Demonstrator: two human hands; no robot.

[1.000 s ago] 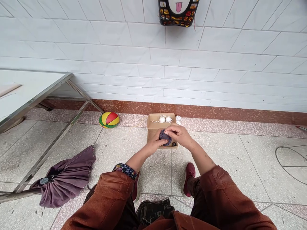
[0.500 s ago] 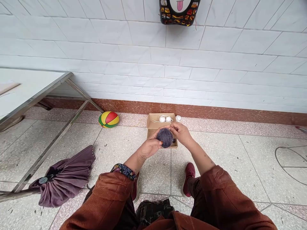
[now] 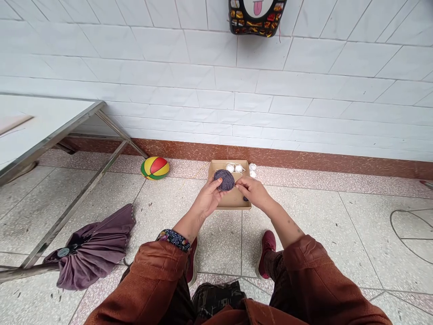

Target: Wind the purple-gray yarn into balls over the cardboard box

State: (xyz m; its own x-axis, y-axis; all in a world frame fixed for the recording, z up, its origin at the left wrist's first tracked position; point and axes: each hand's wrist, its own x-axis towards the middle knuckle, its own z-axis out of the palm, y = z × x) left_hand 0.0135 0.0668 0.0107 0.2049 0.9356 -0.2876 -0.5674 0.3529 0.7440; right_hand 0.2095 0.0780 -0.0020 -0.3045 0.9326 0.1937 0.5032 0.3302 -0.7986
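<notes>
**Yarn ball (image 3: 223, 180) has shifted L & fwd w/ the L hand (image 3: 208, 197) vs. 0.5 s ago; R hand (image 3: 253, 190) about where it was**

L hand: grip closed round the dark yarn ball, thumb across its face, fingers mostly hidden beneath. Ball's held up above the open cardboard box (image 3: 233, 207), approx. over the L half. Prob. light & soft w/ some give; not fragile, not slippery, but outer wraps could slip loose if squeezed hard. Best hold: cupped from below/L as now, thumb light, R side left free. R hand: grip pinched tog. right by the ball's R edge; can't tell if it's touching, & whether it has yarn betw. the tips is too fine to see.

Around, L to R: metal-framed counter (image 3: 54, 108), far L, well apart from hands. Purple folded fabric (image 3: 98, 257), prob. an umbrella, by the counter's lower frame. Red/yellow/green ball (image 3: 155, 168) on floor (image 3: 223, 239), betw. counter & box. White balls (image 3: 230, 168), 2 of them, in box's far part, loose ends trailing: poss. snag. Small dark lump (image 3: 245, 198) in box just below R hand, partly hidden; unclear if joined to the yarn. More white balls on floor just beside box's R side. Black basket (image 3: 255, 28) up at the wall (image 3: 189, 76), out of the way. Wire ring (image 3: 416, 238) on floor, far R, well apart.
</notes>
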